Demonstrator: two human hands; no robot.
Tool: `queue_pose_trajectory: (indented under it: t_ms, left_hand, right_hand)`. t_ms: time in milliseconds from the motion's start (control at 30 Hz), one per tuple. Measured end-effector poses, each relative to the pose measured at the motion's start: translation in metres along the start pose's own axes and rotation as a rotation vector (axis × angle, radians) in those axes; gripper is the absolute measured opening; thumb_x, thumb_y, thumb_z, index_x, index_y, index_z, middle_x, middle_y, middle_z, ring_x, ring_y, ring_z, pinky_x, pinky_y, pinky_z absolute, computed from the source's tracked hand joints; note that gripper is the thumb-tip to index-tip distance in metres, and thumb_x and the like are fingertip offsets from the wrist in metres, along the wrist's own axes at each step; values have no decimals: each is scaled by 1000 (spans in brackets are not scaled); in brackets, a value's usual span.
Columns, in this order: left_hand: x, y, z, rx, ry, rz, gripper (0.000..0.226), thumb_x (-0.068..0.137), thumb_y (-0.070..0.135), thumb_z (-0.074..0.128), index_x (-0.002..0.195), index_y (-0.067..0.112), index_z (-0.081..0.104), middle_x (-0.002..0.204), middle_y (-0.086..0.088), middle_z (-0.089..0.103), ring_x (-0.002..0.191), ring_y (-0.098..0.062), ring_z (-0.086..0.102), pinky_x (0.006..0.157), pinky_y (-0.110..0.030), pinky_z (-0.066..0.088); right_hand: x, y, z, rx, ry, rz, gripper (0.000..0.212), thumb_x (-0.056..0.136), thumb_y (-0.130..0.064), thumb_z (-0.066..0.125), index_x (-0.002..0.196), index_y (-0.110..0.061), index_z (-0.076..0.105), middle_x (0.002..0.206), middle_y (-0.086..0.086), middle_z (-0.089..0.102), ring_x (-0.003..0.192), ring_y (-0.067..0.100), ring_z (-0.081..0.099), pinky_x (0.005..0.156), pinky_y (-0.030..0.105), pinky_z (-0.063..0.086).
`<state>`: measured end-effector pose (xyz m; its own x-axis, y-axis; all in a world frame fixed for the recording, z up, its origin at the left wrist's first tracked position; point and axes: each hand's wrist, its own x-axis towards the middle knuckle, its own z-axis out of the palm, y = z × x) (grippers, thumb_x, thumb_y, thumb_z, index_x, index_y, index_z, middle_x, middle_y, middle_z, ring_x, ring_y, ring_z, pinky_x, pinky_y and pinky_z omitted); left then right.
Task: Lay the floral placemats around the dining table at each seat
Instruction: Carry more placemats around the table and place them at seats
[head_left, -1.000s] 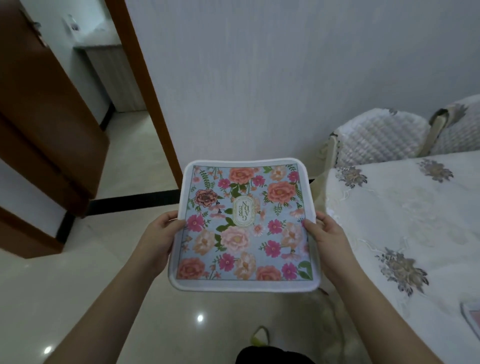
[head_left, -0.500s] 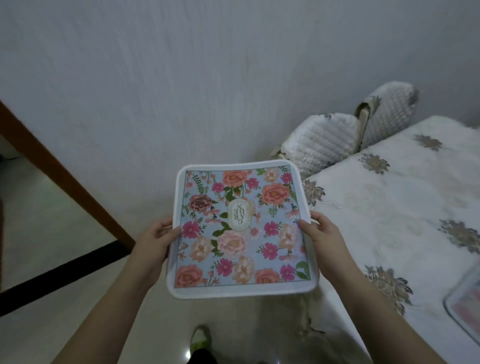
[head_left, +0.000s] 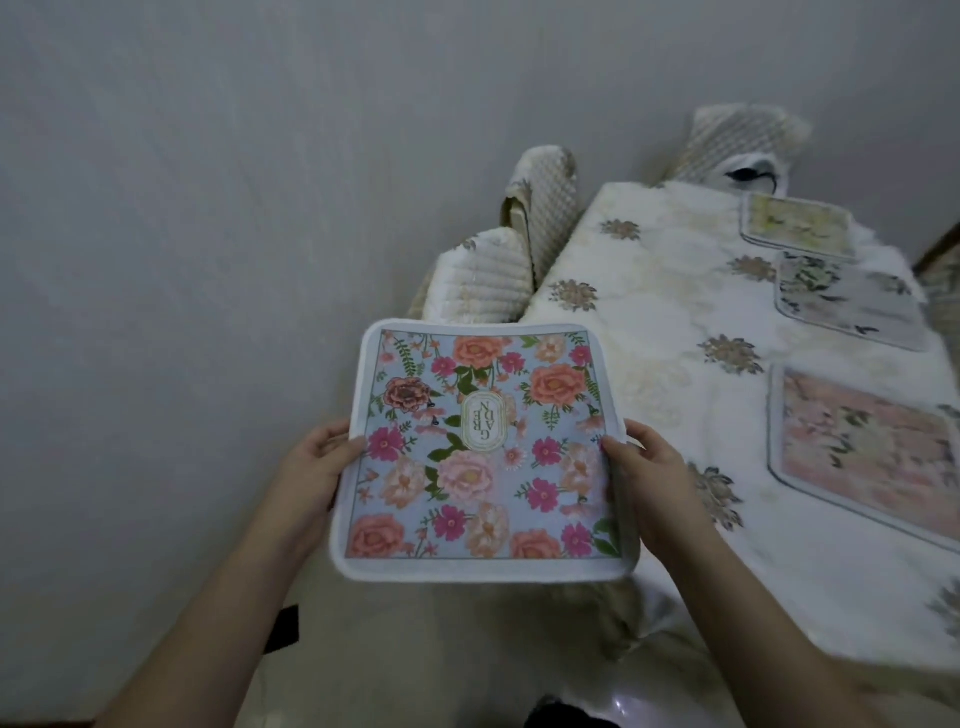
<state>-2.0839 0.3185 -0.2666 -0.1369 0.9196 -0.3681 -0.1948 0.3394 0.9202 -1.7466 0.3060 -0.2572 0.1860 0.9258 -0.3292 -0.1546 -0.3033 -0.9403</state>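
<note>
Placemat (head_left: 485, 457) in blue floral print sits level between my two hands, held in the air off the table's near-left corner, over bare floor. My left hand (head_left: 311, 467) pinches the mat's left edge with the thumb on top and the fingers underneath; my right hand (head_left: 649, 467) does the same on the right edge. I judge the mat light and fairly stiff, since it holds flat with hardly any sag. Its padded white border looks soft and gives the thumbs a sure hold, so the mid-edges where I already grip are the right places.

Just right of my right hand the dining table (head_left: 649, 332) begins, draped in a white embroidered cloth that hangs past the rim, so the true edge is hidden and I judge it by the fold. Beyond that hand the left side of the table is bare. Further right lie three mats: a pink mat (head_left: 862, 452) nearest, a grey mat (head_left: 852, 301) past it and a yellow mat (head_left: 800, 223) at the far end. Ahead of my hands two quilted chair backs (head_left: 519, 249) stand against the wall, close to the table's side. The room to move is rightward and forward, onto that open strip.
</note>
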Motion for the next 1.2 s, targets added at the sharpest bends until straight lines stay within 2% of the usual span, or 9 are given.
queue_pose_trajectory:
  t_ms: [233, 367, 500, 767, 833, 900, 967, 1100, 1200]
  left_hand:
    - [65, -1, 75, 80, -155, -53, 21, 91, 12, 65, 111, 8, 62, 99, -25, 72, 84, -41, 70, 74, -51, 60]
    - [106, -10, 118, 157, -231, -84, 22, 90, 13, 67, 111, 10, 62, 97, -23, 73, 82, -40, 72, 77, -52, 58]
    - [149, -7, 159, 250, -276, -79, 22, 90, 14, 67, 112, 10, 64, 97, -22, 74, 86, -42, 71, 82, -58, 56]
    - [216, -2, 232, 349, -286, -136, 23, 93, 18, 65, 115, 11, 64, 102, -19, 74, 88, -38, 73, 80, -54, 58]
    - [230, -5, 245, 345, -283, -172, 23, 94, 17, 64, 116, 9, 63, 102, -20, 73, 88, -38, 73, 73, -50, 60]
    - [244, -9, 256, 333, -279, -206, 22, 94, 14, 63, 115, 7, 63, 103, -22, 73, 86, -37, 73, 62, -42, 61]
    - [262, -16, 266, 350, -262, -208, 18, 94, 12, 63, 111, 7, 65, 101, -19, 73, 84, -35, 73, 60, -38, 60]
    - [306, -32, 281, 431, -275, -195, 15, 91, 10, 66, 106, 9, 69, 100, -12, 74, 89, -28, 73, 74, -39, 59]
    - [338, -45, 287, 494, -287, -195, 13, 90, 7, 68, 102, 9, 70, 98, -11, 74, 88, -25, 72, 77, -38, 59]
  right_hand:
    - [23, 7, -53, 32, 201, -12, 21, 97, -25, 59, 117, -19, 58, 89, 5, 78, 79, 27, 76, 58, 34, 60]
    - [51, 16, -84, 54, 281, 9, 30, 96, -24, 60, 125, -16, 56, 95, 6, 77, 82, 28, 76, 67, 40, 61]
    - [88, 18, -105, 74, 306, 40, 25, 97, -24, 58, 121, -18, 56, 90, 4, 78, 79, 26, 76, 60, 35, 61]
    - [170, 6, -141, 42, 363, 55, 26, 96, -20, 60, 122, -15, 57, 96, 8, 77, 83, 29, 75, 78, 49, 60]
    - [187, 7, -148, 20, 384, 57, 27, 95, -20, 62, 121, -14, 59, 103, 10, 74, 87, 29, 74, 82, 51, 59]
    - [203, 10, -154, -7, 407, 55, 23, 95, -21, 63, 117, -16, 62, 101, 10, 72, 84, 26, 74, 78, 48, 60]
    - [218, 14, -159, -4, 424, 69, 23, 95, -22, 64, 117, -18, 62, 99, 7, 73, 79, 22, 75, 70, 42, 62]
    - [252, 24, -164, -44, 484, 138, 31, 94, -25, 64, 124, -18, 60, 100, 4, 73, 80, 22, 75, 70, 41, 62]
    - [277, 35, -157, -40, 539, 173, 29, 96, -23, 61, 124, -18, 62, 98, 2, 73, 77, 18, 74, 62, 33, 61]
